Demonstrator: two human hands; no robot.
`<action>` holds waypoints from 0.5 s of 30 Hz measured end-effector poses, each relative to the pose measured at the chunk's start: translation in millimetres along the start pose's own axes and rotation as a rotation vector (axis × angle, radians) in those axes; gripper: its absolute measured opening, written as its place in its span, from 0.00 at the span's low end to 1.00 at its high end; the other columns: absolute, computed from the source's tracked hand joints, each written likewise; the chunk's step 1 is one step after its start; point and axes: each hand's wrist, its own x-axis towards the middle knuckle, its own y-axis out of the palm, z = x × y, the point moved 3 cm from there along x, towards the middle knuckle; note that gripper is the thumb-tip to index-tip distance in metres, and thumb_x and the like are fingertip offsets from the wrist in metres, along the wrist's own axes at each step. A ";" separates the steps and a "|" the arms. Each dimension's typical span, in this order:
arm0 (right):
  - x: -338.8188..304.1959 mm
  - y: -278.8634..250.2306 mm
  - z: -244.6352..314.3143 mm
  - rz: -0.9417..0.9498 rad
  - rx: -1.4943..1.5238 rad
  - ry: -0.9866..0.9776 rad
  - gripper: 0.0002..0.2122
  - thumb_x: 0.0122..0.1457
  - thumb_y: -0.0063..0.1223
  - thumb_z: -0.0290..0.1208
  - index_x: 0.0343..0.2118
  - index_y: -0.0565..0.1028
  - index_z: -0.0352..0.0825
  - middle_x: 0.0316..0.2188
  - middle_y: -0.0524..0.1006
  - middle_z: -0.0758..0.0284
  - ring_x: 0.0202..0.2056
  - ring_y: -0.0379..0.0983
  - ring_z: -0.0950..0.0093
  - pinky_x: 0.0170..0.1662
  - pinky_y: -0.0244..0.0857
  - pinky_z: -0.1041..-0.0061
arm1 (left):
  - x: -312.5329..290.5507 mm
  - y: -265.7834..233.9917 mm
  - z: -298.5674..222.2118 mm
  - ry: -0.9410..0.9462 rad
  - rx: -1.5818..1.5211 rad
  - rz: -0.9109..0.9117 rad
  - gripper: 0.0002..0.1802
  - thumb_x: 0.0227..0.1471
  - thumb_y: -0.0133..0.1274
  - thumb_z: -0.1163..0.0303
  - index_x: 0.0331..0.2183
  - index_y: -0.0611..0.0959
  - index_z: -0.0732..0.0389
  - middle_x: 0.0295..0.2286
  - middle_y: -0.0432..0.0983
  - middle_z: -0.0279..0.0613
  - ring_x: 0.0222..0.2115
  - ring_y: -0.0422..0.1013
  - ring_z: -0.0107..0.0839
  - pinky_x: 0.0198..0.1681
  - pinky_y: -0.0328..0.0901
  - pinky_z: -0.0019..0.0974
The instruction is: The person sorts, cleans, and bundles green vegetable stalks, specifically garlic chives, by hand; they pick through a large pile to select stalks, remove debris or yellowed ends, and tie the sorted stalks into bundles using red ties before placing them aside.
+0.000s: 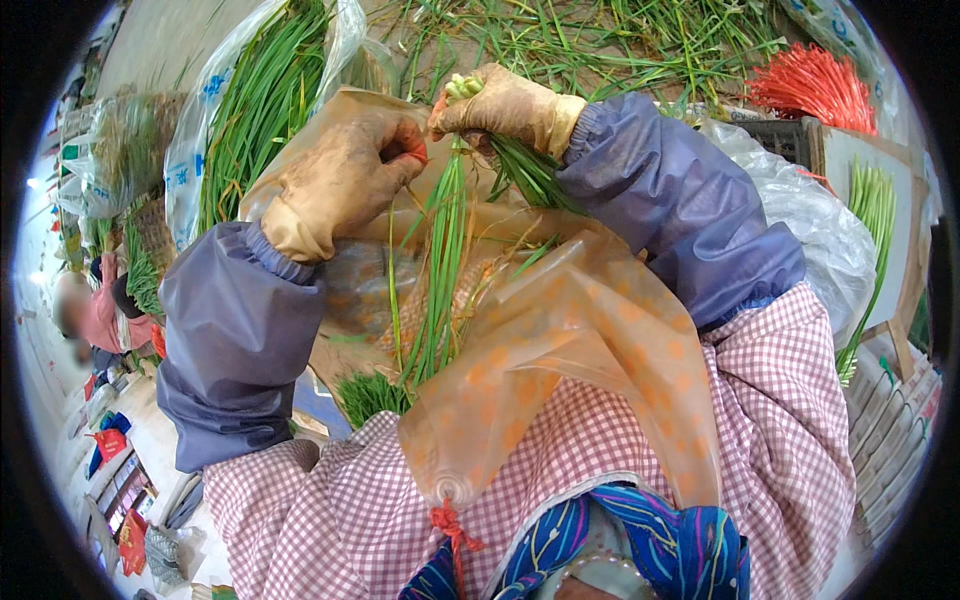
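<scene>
My right hand, in a tan glove, closes around a small bunch of long green chive-like stalks. Their pale cut ends stick out by the thumb, and the leaves trail below the wrist. Left of it, close but apart, my left hand is gloved too, its fingers pinched together. A bit of red shows at those fingertips; I cannot make out what they hold. Between and below both hands, loose green leaves, some yellowed, lie over a translucent orange-patterned plastic apron on my lap.
Upright green leaves fill a clear plastic bag at far left. Loose leaves cover the surface ahead. Red ties lie in a bundle at far right, near a pale bunch of stalks. Another person sits at left.
</scene>
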 end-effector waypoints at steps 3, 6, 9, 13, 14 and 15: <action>-7.5 -11.3 3.0 -0.084 0.029 -0.011 0.06 0.50 0.58 0.30 0.27 0.76 0.34 0.15 0.72 0.72 0.13 0.64 0.83 0.15 0.57 0.83 | 0.6 -0.7 -3.8 -0.056 -0.095 -0.065 0.11 0.50 0.53 0.69 0.35 0.77 0.64 0.27 0.74 0.38 0.29 0.69 0.26 0.33 0.64 0.29; -19.8 -19.7 11.2 -0.055 0.076 -0.047 0.07 0.51 0.57 0.32 0.30 0.76 0.33 0.16 0.73 0.72 0.14 0.65 0.83 0.16 0.58 0.83 | 2.8 5.0 -16.5 -0.026 -0.280 -0.044 0.14 0.51 0.54 0.70 0.40 0.75 0.64 0.28 0.73 0.34 0.29 0.67 0.22 0.33 0.63 0.26; -29.0 -26.9 19.1 -0.045 0.131 -0.046 0.06 0.52 0.56 0.30 0.30 0.76 0.33 0.16 0.72 0.71 0.15 0.66 0.82 0.18 0.60 0.83 | 9.1 12.1 -19.3 0.012 -0.466 -0.068 0.15 0.49 0.56 0.71 0.41 0.76 0.62 0.28 0.75 0.35 0.29 0.69 0.23 0.33 0.65 0.26; -40.5 -39.4 47.6 -0.010 0.049 -0.152 0.06 0.53 0.55 0.30 0.29 0.76 0.33 0.15 0.72 0.71 0.16 0.67 0.82 0.18 0.61 0.82 | 16.1 12.8 -21.5 0.029 -0.560 -0.007 0.12 0.47 0.57 0.72 0.37 0.78 0.63 0.27 0.75 0.33 0.28 0.69 0.20 0.32 0.65 0.26; -45.7 -51.4 57.6 -0.116 -0.066 -0.193 0.06 0.53 0.55 0.31 0.28 0.76 0.33 0.14 0.71 0.72 0.16 0.66 0.82 0.18 0.60 0.82 | 18.6 12.7 -25.0 0.036 -0.546 0.023 0.11 0.47 0.57 0.72 0.36 0.79 0.63 0.27 0.75 0.32 0.28 0.69 0.20 0.32 0.65 0.26; -51.4 -68.2 70.9 -0.262 -0.165 -0.272 0.06 0.54 0.55 0.31 0.29 0.76 0.33 0.15 0.71 0.72 0.15 0.66 0.83 0.18 0.60 0.83 | 15.6 13.2 -29.7 0.053 -0.450 0.033 0.07 0.48 0.56 0.73 0.32 0.80 0.63 0.26 0.74 0.30 0.28 0.69 0.20 0.32 0.65 0.26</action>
